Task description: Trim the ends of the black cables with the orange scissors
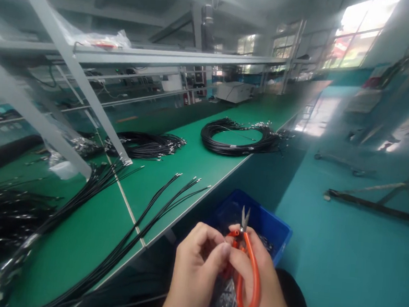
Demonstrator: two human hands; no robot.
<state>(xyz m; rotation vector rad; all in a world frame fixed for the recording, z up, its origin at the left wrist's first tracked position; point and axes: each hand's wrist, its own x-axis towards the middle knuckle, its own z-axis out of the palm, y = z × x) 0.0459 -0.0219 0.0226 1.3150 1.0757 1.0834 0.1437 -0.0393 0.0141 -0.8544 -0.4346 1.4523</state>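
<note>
My right hand [257, 265] is closed around a pair of scissors [251, 274] with orange handles. Their short metal blades point up and away, slightly parted. Close against it, my left hand [197, 268] is closed, thumb and forefinger pinched at the right fingertips. Whatever the pinch holds is too small to make out. Below both hands stands a blue bin [280, 228] with clear plastic bags [224, 302] in it. Left of my hands, a loose bunch of black cables [159, 212] with metal tips lies along the edge of the green table [184, 171].
A coiled bundle of black cables [226, 148] lies farther along the table, its ends overhanging the edge. More cable bundles [151, 143] lie near the white rack post [97, 104]. A shelf [163, 60] spans above the table. A wheeled stand [373, 206] is on the floor at right.
</note>
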